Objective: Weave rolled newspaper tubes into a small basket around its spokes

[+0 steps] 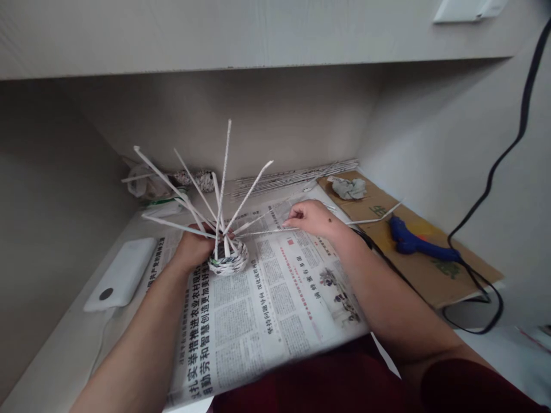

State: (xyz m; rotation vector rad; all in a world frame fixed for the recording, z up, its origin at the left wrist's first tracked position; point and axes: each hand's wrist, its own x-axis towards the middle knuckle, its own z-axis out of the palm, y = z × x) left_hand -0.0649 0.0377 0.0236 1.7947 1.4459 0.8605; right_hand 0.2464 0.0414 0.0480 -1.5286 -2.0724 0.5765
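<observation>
Head view: on newspaper (236, 344) spread over the desk sits a small woven paper basket (228, 265), white rods (224, 172) splaying up from it. The left hand (198, 246) grasps its left side, the fingers partly hidden by the rods. The right hand (307, 218) pinches a thin paper strand (267, 232) running out from the basket's right side. More white strand (365, 222) emerges past the right wrist and reaches over a cardboard sheet (447, 275) towards a blue glue gun (412, 240); the forearm hides whether it is the same one. Crumpled paper (348, 188) lies on the cardboard's far end. A black cord (488, 183) hangs down on the right and loops near the gun. A white power bank (123, 275) rests left of the newspaper. Along the back wall lies a bundle of paper sticks (297, 176), and above, a panel (215, 40) overhangs the niche. Behind the rods, at the left back, are a clear plastic bag (144, 184), its contents unclear, and another woven piece (200, 180). The rods and rim obscure the basket's inside.
</observation>
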